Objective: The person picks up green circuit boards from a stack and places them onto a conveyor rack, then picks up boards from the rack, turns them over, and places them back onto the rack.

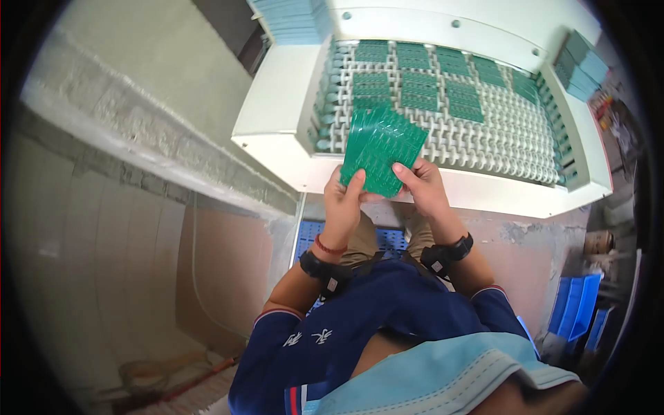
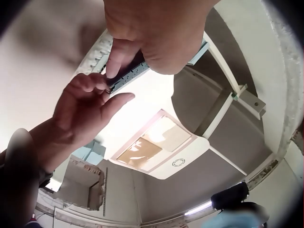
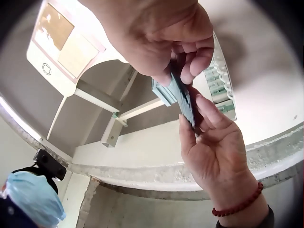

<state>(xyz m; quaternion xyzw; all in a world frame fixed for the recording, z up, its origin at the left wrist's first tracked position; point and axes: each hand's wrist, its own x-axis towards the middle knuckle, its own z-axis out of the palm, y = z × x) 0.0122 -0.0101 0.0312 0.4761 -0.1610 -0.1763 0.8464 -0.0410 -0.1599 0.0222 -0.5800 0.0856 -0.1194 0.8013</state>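
Note:
A fanned stack of thin green circuit boards [image 1: 384, 149] is held over the front edge of a white roller conveyor machine. My left hand [image 1: 342, 197] grips its lower left corner, thumb on top and fingers underneath. On the right side, my right hand [image 1: 424, 185] pinches the stack with its thumb across the upper face. The right wrist view shows the boards [image 3: 183, 102] edge-on between both hands, the left hand [image 3: 216, 152] wearing a red bracelet. In the left wrist view, the boards' dark edge [image 2: 129, 77] shows between the fingers.
Several green boards [image 1: 418, 90] lie in rows on the conveyor's white rollers [image 1: 512, 135]. Light blue stacked racks [image 1: 294, 21] stand on the machine's left ledge, with more racks [image 1: 579, 66] at its right. A concrete ledge [image 1: 138, 117] runs along the left. Blue bins [image 1: 575, 304] sit at right.

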